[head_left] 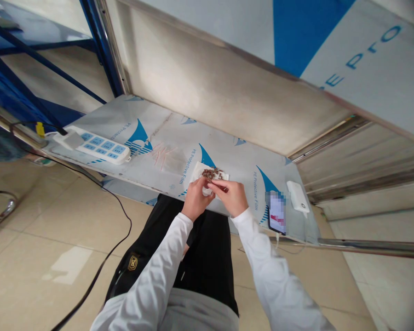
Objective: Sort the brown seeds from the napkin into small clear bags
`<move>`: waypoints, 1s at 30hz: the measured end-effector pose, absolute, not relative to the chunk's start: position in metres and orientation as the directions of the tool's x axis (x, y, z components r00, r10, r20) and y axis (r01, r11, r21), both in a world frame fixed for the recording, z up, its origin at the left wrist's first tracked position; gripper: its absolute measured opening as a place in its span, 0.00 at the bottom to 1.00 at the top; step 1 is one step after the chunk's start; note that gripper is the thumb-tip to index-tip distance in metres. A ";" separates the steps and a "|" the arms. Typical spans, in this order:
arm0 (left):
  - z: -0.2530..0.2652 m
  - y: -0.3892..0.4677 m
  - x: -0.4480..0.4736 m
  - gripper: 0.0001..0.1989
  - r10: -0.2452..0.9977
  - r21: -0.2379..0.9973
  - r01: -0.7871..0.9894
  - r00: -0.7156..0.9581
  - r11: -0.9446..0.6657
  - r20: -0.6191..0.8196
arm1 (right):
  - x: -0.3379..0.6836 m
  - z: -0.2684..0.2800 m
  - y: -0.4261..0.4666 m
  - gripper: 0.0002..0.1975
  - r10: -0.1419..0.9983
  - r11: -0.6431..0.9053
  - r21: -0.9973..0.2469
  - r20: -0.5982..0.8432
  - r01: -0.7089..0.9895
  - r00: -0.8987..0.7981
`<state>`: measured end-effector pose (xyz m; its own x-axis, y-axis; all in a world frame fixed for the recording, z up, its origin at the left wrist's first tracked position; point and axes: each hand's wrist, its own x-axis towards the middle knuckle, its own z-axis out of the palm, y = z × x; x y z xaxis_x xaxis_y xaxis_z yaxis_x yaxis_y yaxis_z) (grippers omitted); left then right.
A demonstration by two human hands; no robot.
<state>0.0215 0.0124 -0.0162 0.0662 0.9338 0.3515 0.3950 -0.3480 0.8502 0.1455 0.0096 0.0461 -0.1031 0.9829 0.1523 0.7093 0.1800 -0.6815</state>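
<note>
My left hand (198,198) and my right hand (233,195) meet at the front edge of the shelf, fingertips pinched close together. Whatever sits between them is too small to name. Just beyond the fingertips lies a heap of small brown pieces (212,174), on a white sheet of paper or plastic (197,171). Something whitish and thin shows below the left fingers, partly hidden by them. Both hands are closed.
The shelf (224,142) wears printed protective film. On its left lie a white power strip (103,149) and a clear bag with thin reddish strips (165,157). At right are a phone (277,214) and a white power bank (297,196). An upper shelf (241,27) overhangs.
</note>
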 end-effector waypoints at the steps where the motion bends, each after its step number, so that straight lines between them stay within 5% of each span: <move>1: -0.016 0.012 0.021 0.11 0.934 0.849 0.399 0.061 -0.347 0.353 | 0.146 0.046 0.009 0.11 0.982 0.183 -0.680 0.155 0.710 -0.105; 18: -0.013 0.014 0.022 0.10 0.933 0.865 0.354 0.082 -0.357 0.351 | 0.143 0.051 0.002 0.09 0.952 0.307 -0.497 0.183 0.812 -0.247; 21: -0.015 0.014 0.022 0.09 0.930 0.855 0.372 0.076 -0.361 0.359 | 0.146 0.053 0.005 0.10 0.948 0.316 -0.554 0.168 0.770 -0.269; 25: -0.017 0.016 0.017 0.10 0.933 0.867 0.361 0.033 -0.345 0.358 | 0.173 0.035 0.015 0.14 0.972 0.217 -0.672 0.217 0.708 -0.091; 30: -0.022 0.019 0.010 0.10 0.937 0.876 0.358 -0.012 -0.323 0.350 | 0.212 -0.029 0.036 0.09 0.983 -0.043 -0.573 0.121 0.818 0.136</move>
